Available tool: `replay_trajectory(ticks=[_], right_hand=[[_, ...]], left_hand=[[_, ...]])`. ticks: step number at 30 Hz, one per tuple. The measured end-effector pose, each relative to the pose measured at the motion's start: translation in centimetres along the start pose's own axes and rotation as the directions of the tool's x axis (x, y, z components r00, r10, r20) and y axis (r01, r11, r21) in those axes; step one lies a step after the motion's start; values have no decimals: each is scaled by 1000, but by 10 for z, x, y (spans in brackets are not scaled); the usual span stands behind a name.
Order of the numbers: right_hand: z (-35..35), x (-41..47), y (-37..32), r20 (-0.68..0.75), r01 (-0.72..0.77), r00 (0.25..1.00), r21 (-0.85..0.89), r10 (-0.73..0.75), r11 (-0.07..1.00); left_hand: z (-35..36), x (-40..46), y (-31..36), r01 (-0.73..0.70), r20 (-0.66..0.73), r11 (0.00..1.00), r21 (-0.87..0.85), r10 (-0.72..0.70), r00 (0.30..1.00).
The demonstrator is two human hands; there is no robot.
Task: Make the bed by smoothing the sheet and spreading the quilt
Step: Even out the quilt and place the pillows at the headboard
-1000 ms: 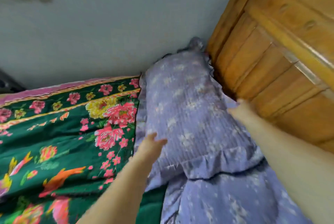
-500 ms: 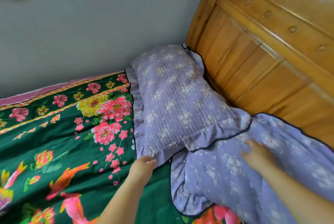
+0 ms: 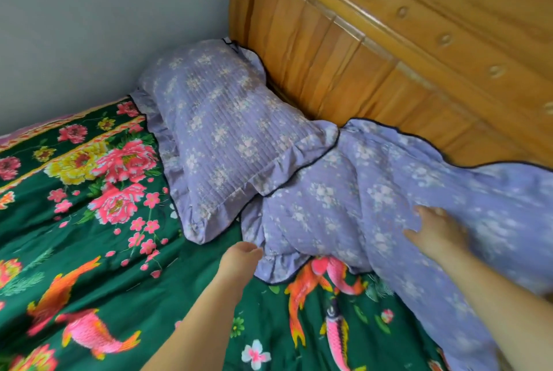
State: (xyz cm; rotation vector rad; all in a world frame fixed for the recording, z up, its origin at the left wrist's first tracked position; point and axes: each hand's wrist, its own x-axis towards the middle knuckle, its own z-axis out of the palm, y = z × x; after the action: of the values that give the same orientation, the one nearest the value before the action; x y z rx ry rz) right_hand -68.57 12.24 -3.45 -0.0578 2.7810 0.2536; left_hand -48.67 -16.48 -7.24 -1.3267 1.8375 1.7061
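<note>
Green floral sheet (image 3: 89, 251), printed with pink peonies and orange fish, covers the bed from nine o'clock down through six o'clock. At twelve o'clock a lilac quilted pillow (image 3: 221, 137) lies against the grey wall (image 3: 89, 26) and the wooden headboard (image 3: 404, 50), its long axis running from the corner at twelve down toward six. From its lower end a second piece of lilac floral bedding (image 3: 374, 191), which I take to be another pillow or a small quilt, stretches away toward three o'clock along the headboard, its near edge crumpled and its frilled hem dropping onto the sheet near the centre.

The left hand (image 3: 239, 260) reaches in from six o'clock, fingers drawn together at the frilled hem; it touches or just meets the fabric, but whether it pinches the frill I cannot tell. The right hand (image 3: 437, 233) lies flat on top of the lilac bedding at about four o'clock, fingers spread and straight, pressing the cloth and gripping nothing.

The relation that matters is this: the lilac bedding's long axis runs from centre to three o'clock, roughly across the person's reach, with the rumpled hem nearest the left hand and the bulk under the right. By my reading, the hands are squaring this piece against the headboard, so the left hand is better placed to draw the hem straight while the right smooths outward toward three o'clock. No large quilt shows here, so spreading it looks not yet done.
</note>
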Motion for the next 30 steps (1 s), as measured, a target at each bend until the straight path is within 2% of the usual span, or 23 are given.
replay_trajectory(ticks=[3,6,9,11,13,15,17,19,21,24,27,28,30], right_hand=[[6,-15,40,-72,-50,997,-222,35,974],[21,-20,70,-90,-51,996,-485,8,873],[31,-16,93,-210,27,958,-614,-195,789],[29,-9,102,-234,73,936,-597,-261,799],[26,-6,106,-208,131,943,-488,-261,863],[16,-12,110,-267,192,922,-314,-281,930],[-2,-30,118,-420,279,854,-133,-309,951],[-27,-51,119,-581,380,766,68,-273,922],[-56,-72,116,-650,485,731,284,-205,827],[-93,-112,116,-723,641,679,498,-129,583],[-117,-154,128,-793,743,607,543,-51,392],[-123,-163,131,-797,755,603,561,-25,339],[-132,-185,145,-816,795,577,566,14,221]], left_hand=[[46,-8,-2,-36,38,999,30,35,999],[87,-18,-9,-70,53,995,73,67,996],[124,-34,-26,-74,49,994,86,70,996],[144,-49,-41,-74,29,996,47,73,997],[160,-66,-57,-73,-9,997,36,73,997],[175,-87,-70,-62,-13,998,4,62,998],[190,-112,-79,-51,5,998,-21,51,999],[198,-135,-80,-73,-2,995,-66,73,997],[203,-150,-75,-105,-31,986,-131,102,994],[201,-169,-67,-115,-86,973,-199,100,991],[205,-174,-68,-83,-106,943,-322,51,993],[208,-178,-68,-35,-93,921,-388,-1,996],[222,-188,-71,66,-30,830,-555,-99,995]])
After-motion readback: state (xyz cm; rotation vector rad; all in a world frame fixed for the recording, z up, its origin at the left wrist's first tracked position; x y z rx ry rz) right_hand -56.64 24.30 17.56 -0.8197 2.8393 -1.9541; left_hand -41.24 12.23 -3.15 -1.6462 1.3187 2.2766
